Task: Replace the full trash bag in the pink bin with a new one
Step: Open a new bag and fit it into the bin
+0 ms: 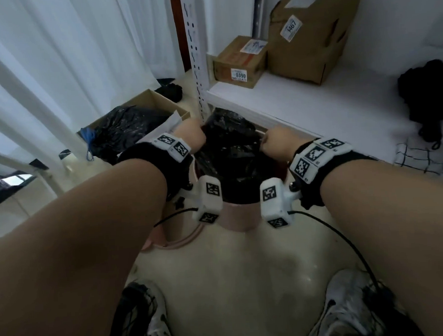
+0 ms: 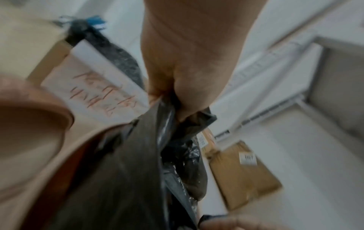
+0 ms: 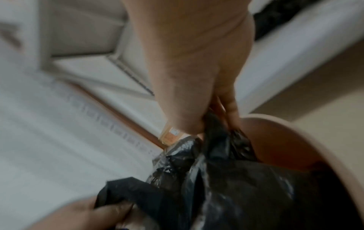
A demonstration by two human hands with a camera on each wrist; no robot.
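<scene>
The pink bin (image 1: 237,219) stands on the floor in front of my feet, against the white shelf. A black trash bag (image 1: 230,152) fills it and bulges above the rim. My left hand (image 1: 191,134) grips the bag's left edge, and the left wrist view shows its fingers pinching bunched black plastic (image 2: 167,118) beside the bin's rim (image 2: 33,124). My right hand (image 1: 274,142) grips the right edge; the right wrist view shows its fingers closed on the bag (image 3: 226,179) just inside the pink rim (image 3: 295,132). The fingertips are hidden in the head view.
An open cardboard box (image 1: 157,99) with another black bag (image 1: 126,129) sits at the left. The white shelf (image 1: 314,98) holds two cardboard boxes (image 1: 239,63) and dark clothing (image 1: 427,92). Its upright post (image 1: 195,53) stands behind the bin. A pink ring (image 1: 179,240) lies on the floor.
</scene>
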